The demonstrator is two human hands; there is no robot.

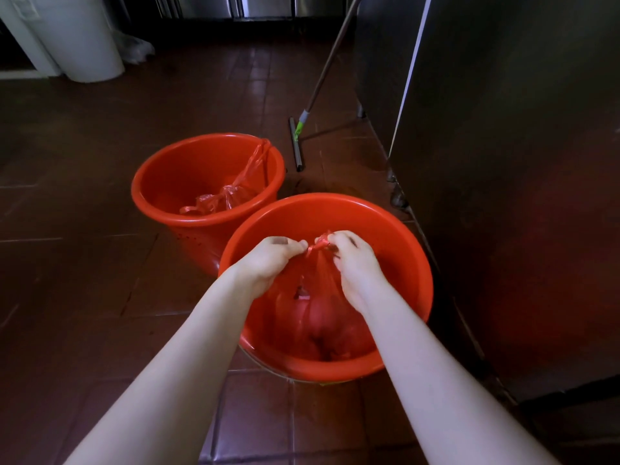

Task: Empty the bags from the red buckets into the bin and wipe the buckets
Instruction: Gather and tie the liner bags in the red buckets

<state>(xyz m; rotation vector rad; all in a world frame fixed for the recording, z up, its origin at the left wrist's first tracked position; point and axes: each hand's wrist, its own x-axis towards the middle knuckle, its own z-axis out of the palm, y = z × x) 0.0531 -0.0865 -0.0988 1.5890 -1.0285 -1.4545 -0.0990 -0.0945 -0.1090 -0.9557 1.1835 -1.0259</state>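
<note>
At lower centre, the left hand [271, 263] and right hand [352, 263] are each pinching the twisted neck of a thin, translucent red bag [315, 307], which is standing long-axis vertical, neck up, inside the round, glossy near bucket [412, 256]. Up-left, another crinkled bag [224, 196] is slumping in the far bucket [161, 176].

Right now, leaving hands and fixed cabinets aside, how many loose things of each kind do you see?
Red buckets: 2
Red bags: 2
White bin: 1
Squeegee: 1
Total: 6
Clear plastic beside the bin is too blurred to count.
</note>
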